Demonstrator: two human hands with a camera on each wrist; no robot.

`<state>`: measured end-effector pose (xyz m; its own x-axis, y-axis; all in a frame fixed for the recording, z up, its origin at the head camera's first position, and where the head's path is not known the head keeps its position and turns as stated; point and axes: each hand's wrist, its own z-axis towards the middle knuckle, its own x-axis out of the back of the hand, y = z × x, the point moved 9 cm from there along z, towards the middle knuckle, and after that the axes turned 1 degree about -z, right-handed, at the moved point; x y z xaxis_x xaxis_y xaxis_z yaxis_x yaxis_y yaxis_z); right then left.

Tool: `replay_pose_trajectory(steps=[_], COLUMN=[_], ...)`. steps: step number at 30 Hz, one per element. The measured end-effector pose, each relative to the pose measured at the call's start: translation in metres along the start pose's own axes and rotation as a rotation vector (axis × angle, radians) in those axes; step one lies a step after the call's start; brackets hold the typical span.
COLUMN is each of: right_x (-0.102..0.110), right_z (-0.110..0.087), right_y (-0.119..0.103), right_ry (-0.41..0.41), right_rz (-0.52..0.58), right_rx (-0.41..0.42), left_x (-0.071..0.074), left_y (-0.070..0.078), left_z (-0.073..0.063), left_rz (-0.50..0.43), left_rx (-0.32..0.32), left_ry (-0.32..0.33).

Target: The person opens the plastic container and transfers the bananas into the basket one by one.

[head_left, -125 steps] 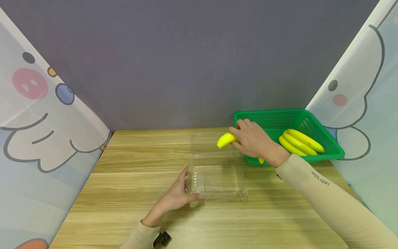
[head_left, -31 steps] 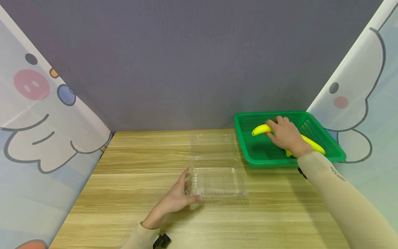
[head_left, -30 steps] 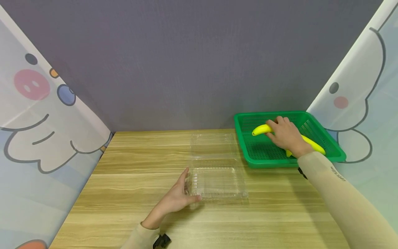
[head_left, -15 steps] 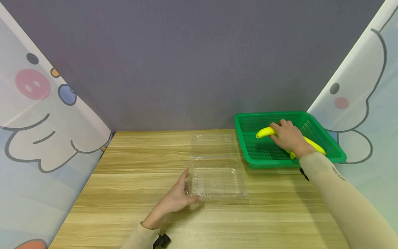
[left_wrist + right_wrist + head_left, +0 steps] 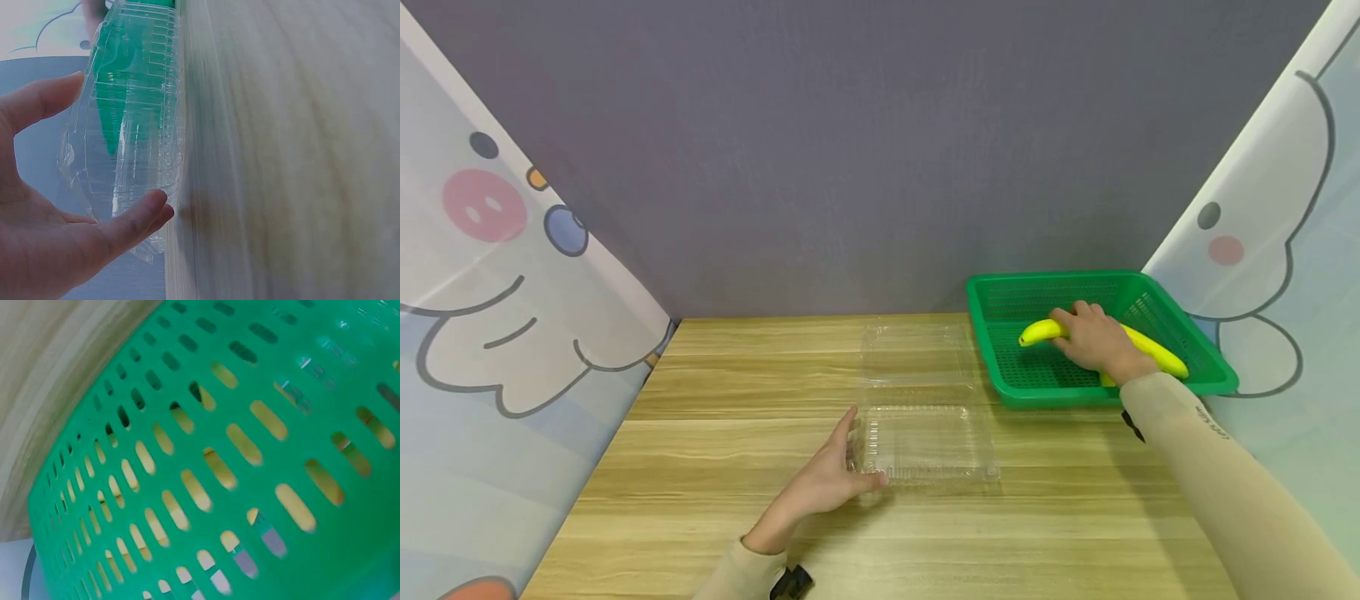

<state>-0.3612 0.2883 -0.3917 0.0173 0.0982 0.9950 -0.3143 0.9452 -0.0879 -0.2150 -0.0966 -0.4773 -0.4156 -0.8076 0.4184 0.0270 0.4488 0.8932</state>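
Observation:
My right hand [image 5: 1096, 340] grips a yellow banana [image 5: 1037, 332] low inside the green basket [image 5: 1037, 395]. The banana's tip points left; the palm hides its middle. More yellow banana shows right of the hand, and another end pokes out below the wrist. Whether these pieces are joined is hidden. My left hand [image 5: 823, 479] rests with spread, fairly straight fingers and thumb against the left side and front corner of a clear plastic clamshell container [image 5: 925, 442]. The container lies unfolded, its lid [image 5: 916, 354] toward the back. In the left wrist view its ribbed side [image 5: 134, 125] stands between the digits.
A wooden table [image 5: 715, 433] carries the container and basket. A grey wall [image 5: 820, 167] rises behind it, with cartoon-printed sheets [image 5: 497, 333] at both sides. In the right wrist view the slotted basket wall [image 5: 187, 456] fills most of the picture, yellow showing through.
My right hand, gripping the banana, has gone from above the basket's left rim rightward, then down into the basket. The left hand and container stay in place.

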Motion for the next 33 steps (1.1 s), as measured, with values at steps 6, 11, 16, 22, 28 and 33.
replay_pose_trajectory(steps=[6,11,16,22,28,33], right_x=[-0.008,-0.013,-0.015,-0.016,-0.02,-0.017], right_z=[0.0,-0.001,-0.001,-0.002,-0.003,-0.004], right_y=[0.001,0.003,0.003,0.004,0.007,0.007], right_ry=[-0.029,-0.063,-0.093,-0.116,-0.143,-0.135], right_rz=[0.0,-0.016,0.018,0.08,0.095,0.098], right_rx=[0.001,-0.006,-0.021,-0.068,-0.09,-0.092], left_x=[0.0,-0.001,0.0,0.001,0.001,0.0], left_y=[0.001,0.0,0.0,0.0,0.0,0.001], left_z=[0.0,0.0,0.0,0.0,0.0,0.0], left_rz=[-0.002,-0.008,-0.009,0.001,0.001,0.005], left_rx=[-0.002,-0.005,-0.01,-0.011,-0.01,-0.014], left_ry=[0.003,0.0,0.004,0.011,0.008,0.006])
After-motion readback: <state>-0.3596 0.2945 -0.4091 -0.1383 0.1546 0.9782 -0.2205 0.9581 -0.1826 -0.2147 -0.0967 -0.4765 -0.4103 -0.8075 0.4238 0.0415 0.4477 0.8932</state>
